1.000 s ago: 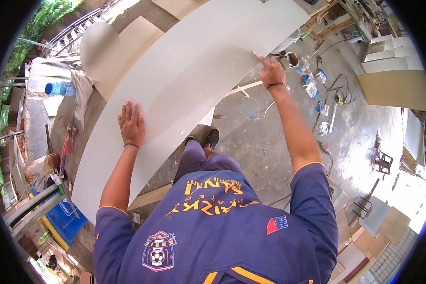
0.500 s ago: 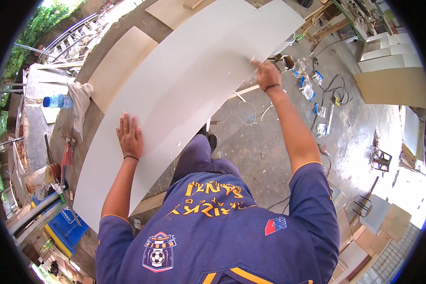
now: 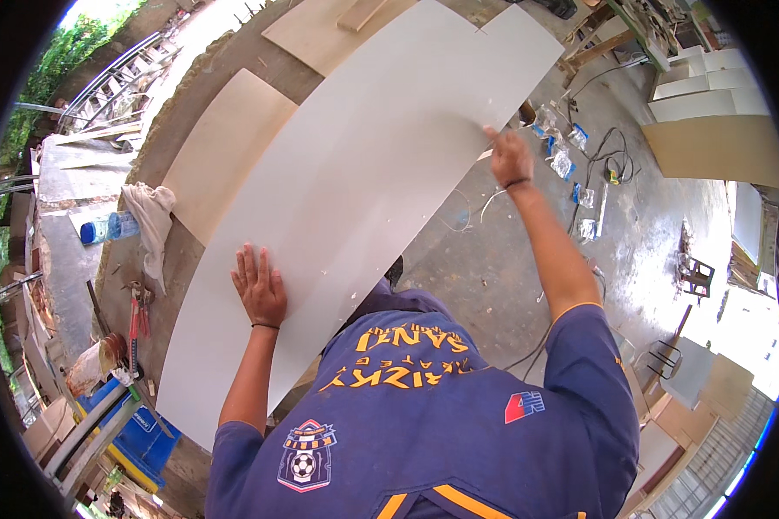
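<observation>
A large smooth white panel (image 3: 346,173) with a narrow cut in its far edge lies before me, with a few white specks on it. My left hand (image 3: 262,285) rests flat on its near left part, fingers stretched out and holding nothing. At the panel's right edge is my right hand (image 3: 512,161), slightly blurred, its fingers curled and one digit pointing over the white surface. Whatever those curled fingers hold, if anything, is hidden.
Beige boards (image 3: 229,147) lie beyond the panel. To the left are a water bottle (image 3: 110,227), a cloth (image 3: 150,227) and a red-handled tool (image 3: 136,320). Blue-and-clear packets (image 3: 563,164) and a coiled black cable (image 3: 613,160) lie on the floor to the right.
The whole view has shifted, so the panel and both hands appear lower and further right. My left hand stays flat on the panel; my right hand stays curled at its edge.
</observation>
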The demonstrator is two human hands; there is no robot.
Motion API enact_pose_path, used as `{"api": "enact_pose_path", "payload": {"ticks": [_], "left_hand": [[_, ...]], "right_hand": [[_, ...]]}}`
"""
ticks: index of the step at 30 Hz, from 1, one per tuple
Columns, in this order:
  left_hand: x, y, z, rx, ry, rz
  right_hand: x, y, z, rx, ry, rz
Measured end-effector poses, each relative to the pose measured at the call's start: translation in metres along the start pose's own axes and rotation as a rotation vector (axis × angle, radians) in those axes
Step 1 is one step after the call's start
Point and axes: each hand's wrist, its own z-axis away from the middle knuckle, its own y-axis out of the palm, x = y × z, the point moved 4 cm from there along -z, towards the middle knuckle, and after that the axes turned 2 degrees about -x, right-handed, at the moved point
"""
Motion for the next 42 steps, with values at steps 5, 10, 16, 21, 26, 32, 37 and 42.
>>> {"api": "enact_pose_path", "payload": {"ticks": [5,10,16,21,26,32,37,42], "left_hand": [[0.004,0.001,0.005,0.018,-0.004,-0.042],[0.003,-0.001,0.005,-0.01,0.024,-0.035],[-0.004,0.005,0.002,-0.042,-0.024,-0.03],[-0.024,0.02,0.018,-0.087,-0.226,-0.043],[-0.094,0.023,0.037,-0.039,-0.126,-0.04],[-0.135,0.021,0.067,-0.037,-0.109,0.026],[-0.137,0.023,0.089,-0.056,-0.144,-0.029],[-0.147,0.027,0.113,-0.012,-0.136,-0.096]], "right_hand": [[0.141,0.002,0.098,0.278,-0.256,-0.373],[0.111,-0.011,0.061,0.216,-0.205,-0.261],[0.111,0.002,0.073,0.2,-0.203,-0.27],[0.117,-0.012,0.068,0.171,-0.327,-0.437],[0.061,0.007,0.045,0.184,-0.135,-0.264],[0.147,0.006,0.1,0.238,-0.4,-0.482],[0.061,0.007,0.032,0.231,-0.212,-0.163],[0.181,-0.005,0.124,0.326,-0.5,-0.489]]}}
